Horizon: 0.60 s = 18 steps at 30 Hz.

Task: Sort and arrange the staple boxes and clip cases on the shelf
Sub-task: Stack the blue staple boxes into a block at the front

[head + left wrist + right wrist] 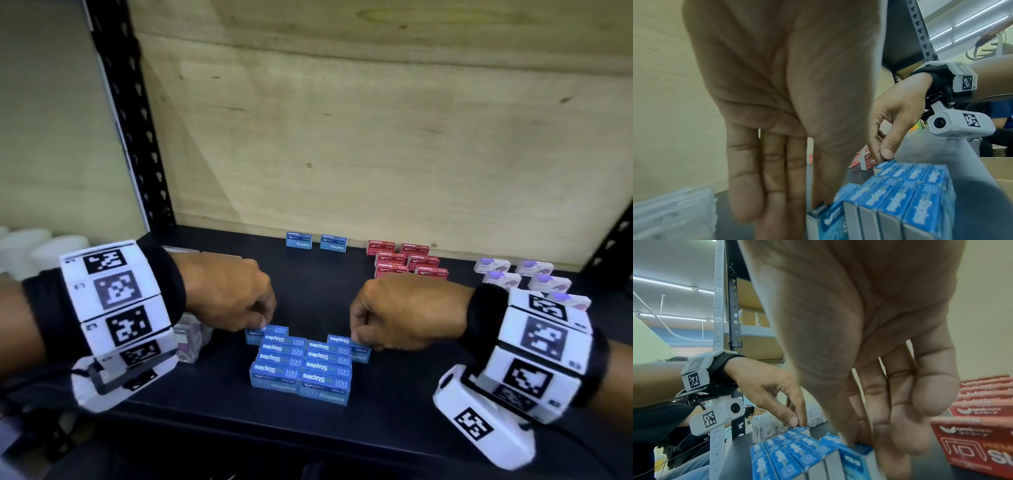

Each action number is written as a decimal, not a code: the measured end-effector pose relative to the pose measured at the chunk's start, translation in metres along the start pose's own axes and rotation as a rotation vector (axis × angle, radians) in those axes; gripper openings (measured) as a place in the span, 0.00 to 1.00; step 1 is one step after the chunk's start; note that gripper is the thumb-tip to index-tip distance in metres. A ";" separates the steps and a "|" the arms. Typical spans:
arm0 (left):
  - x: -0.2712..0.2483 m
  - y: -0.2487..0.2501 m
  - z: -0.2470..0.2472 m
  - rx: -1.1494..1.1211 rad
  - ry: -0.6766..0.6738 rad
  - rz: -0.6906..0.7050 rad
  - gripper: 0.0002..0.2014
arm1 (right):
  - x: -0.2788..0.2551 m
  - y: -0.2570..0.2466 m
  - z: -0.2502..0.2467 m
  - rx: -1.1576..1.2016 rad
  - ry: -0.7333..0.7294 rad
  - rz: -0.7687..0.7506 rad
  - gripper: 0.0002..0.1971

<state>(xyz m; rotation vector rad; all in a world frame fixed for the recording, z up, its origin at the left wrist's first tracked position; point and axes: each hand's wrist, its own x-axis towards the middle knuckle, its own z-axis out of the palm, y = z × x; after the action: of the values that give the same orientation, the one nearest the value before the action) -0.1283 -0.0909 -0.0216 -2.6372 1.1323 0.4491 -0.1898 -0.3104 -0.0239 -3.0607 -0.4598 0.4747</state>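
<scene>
Blue cardboard staple boxes (301,366), rectangular, glossy

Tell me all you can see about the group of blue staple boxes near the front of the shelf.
The blue staple boxes look like small cardboard cartons with white "Staples" print on top and grey ends. They stand packed side by side in two columns on the dark shelf, near its front edge. The left hand pinches the rear box on the left, and the right hand pinches the rear box on the right; both these boxes jut outward from the block.
</scene>
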 end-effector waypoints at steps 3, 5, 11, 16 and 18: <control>0.003 0.001 -0.001 -0.012 0.014 0.010 0.09 | 0.002 -0.001 0.002 0.015 -0.006 -0.007 0.08; 0.005 0.002 -0.002 -0.027 0.028 0.025 0.09 | 0.003 -0.003 0.002 0.018 -0.003 -0.009 0.08; 0.016 0.009 -0.004 -0.046 0.040 0.071 0.08 | 0.006 -0.008 0.003 0.020 0.023 -0.018 0.08; 0.022 0.016 -0.006 -0.079 0.061 0.116 0.08 | 0.009 -0.011 0.003 0.032 0.015 -0.031 0.09; 0.023 0.017 -0.006 -0.099 0.053 0.120 0.08 | 0.010 -0.013 0.003 0.025 0.024 -0.039 0.08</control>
<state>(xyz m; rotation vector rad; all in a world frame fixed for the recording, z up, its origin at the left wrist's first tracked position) -0.1249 -0.1198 -0.0262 -2.6900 1.3230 0.4720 -0.1854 -0.2955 -0.0289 -3.0233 -0.5084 0.4386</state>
